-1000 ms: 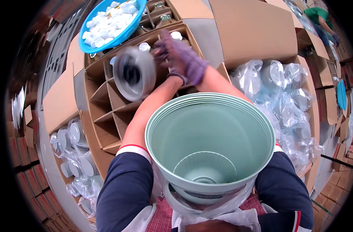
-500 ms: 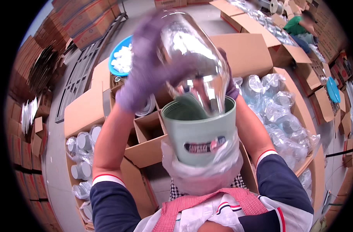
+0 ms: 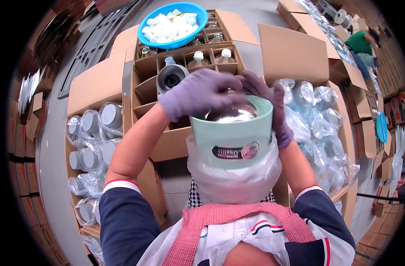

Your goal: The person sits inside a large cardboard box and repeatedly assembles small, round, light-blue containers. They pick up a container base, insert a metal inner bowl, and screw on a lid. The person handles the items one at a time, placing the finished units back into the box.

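My left hand (image 3: 198, 95), in a purple glove, is spread over a clear glass jar (image 3: 231, 116) and grips it. The jar sits down inside a pale green bucket (image 3: 233, 139) held close in front of my chest. Also gloved, my right hand (image 3: 275, 113) wraps the bucket's right rim, its fingertips up against the jar. A clear plastic bag (image 3: 233, 179) hangs bunched under the bucket. Most of the jar is hidden by my left hand and the bucket wall.
Ahead stands a divided cardboard box (image 3: 142, 91) with white-capped bottles (image 3: 198, 57) and a jar lying on its side (image 3: 171, 77). A blue basin of white caps (image 3: 171, 22) rests on its far end. Boxes of plastic-wrapped jars flank it, left (image 3: 91, 146) and right (image 3: 318, 124). Another person (image 3: 360, 42) works far right.
The jar, held high in both hands above the bucket half a second ago, has come down into the bucket. My right hand has shifted to the bucket's rim.
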### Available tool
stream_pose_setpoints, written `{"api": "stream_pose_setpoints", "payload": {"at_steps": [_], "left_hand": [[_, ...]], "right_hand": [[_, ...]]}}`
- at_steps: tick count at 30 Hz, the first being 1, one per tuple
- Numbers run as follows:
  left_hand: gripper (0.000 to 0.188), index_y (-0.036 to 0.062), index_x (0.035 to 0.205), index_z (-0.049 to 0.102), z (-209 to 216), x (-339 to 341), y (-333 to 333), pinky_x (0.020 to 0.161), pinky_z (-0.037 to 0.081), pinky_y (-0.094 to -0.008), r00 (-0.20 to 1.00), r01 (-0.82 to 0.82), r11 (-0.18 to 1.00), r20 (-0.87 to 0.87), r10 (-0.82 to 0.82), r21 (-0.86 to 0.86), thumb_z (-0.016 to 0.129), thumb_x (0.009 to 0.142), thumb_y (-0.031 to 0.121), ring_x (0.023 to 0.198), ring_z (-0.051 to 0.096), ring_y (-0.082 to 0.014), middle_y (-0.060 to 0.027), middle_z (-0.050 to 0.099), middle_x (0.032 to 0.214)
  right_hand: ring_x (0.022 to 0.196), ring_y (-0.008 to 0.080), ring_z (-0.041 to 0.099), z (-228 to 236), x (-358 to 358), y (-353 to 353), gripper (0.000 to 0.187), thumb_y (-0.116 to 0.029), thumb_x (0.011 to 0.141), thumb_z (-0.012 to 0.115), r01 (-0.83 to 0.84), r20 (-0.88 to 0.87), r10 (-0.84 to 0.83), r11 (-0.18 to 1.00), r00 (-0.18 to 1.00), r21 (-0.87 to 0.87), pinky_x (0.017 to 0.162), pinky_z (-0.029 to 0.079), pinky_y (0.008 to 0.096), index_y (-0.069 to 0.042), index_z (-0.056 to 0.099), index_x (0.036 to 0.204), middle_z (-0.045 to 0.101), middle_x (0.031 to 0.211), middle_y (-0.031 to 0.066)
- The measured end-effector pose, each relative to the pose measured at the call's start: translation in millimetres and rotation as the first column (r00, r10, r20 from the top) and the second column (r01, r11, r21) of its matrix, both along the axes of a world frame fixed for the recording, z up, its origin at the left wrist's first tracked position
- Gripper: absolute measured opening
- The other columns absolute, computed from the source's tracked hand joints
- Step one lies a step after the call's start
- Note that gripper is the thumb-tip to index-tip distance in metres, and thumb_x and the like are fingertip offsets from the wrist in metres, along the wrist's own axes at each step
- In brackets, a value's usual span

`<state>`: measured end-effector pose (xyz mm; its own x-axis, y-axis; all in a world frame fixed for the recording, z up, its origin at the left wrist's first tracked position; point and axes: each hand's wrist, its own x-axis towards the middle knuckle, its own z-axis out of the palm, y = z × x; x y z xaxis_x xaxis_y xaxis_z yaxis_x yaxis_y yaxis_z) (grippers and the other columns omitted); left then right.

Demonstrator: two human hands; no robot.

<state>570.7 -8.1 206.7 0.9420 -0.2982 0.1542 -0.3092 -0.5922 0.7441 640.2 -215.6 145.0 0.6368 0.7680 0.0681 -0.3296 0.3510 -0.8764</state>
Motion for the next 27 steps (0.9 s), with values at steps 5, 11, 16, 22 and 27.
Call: {"api": "stream_pose_setpoints", "payload": {"at_steps": [5, 11, 16, 22, 27], "left_hand": [[0.059, 0.0088, 0.129, 0.054, -200, 14, 125, 0.095, 0.043, -0.0441, 0.606, -0.729, 0.657, 0.264, 0.751, -0.195, 0.066, 0.082, 0.043, 0.114, 0.052, -0.0342, -0.0219, 0.054, 0.123], [0.042, 0.0204, 0.118, 0.062, -281, 53, 72, 0.102, 0.031, -0.0557, 0.706, -0.693, 0.653, 0.471, 0.529, 0.306, 0.067, 0.076, 0.026, 0.13, 0.039, -0.0356, -0.0119, 0.046, 0.137], [0.058, 0.0023, 0.131, 0.051, -106, 43, 74, 0.108, 0.03, -0.0425, 0.516, -0.421, 0.608, 0.373, 0.771, -0.673, 0.067, 0.084, 0.031, 0.128, 0.042, -0.0299, -0.0167, 0.049, 0.135], [0.063, -0.0065, 0.102, 0.069, -12, 9, 33, 0.092, 0.047, -0.0376, 0.907, 0.225, 0.88, 0.421, -0.031, -0.419, 0.077, 0.058, 0.038, 0.103, 0.063, -0.0289, -0.0212, 0.066, 0.107], [0.05, -0.0065, 0.101, 0.068, -5, 4, 8, 0.089, 0.049, -0.0375, 0.932, 0.211, 0.837, 0.362, -0.016, -0.506, 0.071, 0.062, 0.025, 0.097, 0.065, -0.0304, -0.0184, 0.069, 0.101]], "right_hand": [[0.104, 0.0251, 0.058, -84, 76, 77, 0.069, -0.059, 0.095, 0.036, 0.261, -0.311, -0.311, 0.946, 0.898, -0.192, 0.095, 0.044, 0.0394, -0.003, 0.043, 0.134, 0.056, 0.117, 0.0112], [0.109, 0.0239, 0.056, -181, 111, 194, 0.08, -0.039, 0.083, 0.071, 0.167, 0.263, -0.033, 0.847, 0.964, -0.505, 0.096, 0.043, 0.0336, -0.001, 0.034, 0.143, 0.059, 0.117, 0.0172], [0.11, 0.0152, 0.054, -50, 124, 118, 0.064, -0.024, 0.088, 0.065, 0.139, 0.166, -0.151, 0.987, 0.974, 0.084, 0.097, 0.042, 0.0275, -0.003, 0.038, 0.142, 0.057, 0.122, 0.01], [0.125, 0.0353, 0.049, 22, 81, 14, 0.088, -0.07, 0.093, 0.021, -0.172, 0.485, 0.138, 0.985, 0.863, 0.026, 0.108, 0.036, 0.0446, 0.005, 0.059, 0.118, 0.06, 0.12, 0.0224], [0.108, 0.0339, 0.059, 55, 35, -3, 0.066, -0.047, 0.102, 0.025, 0.258, 0.614, -0.199, 0.966, 0.764, -0.008, 0.102, 0.04, 0.0416, 0.004, 0.066, 0.095, 0.065, 0.104, 0.0207]]}}
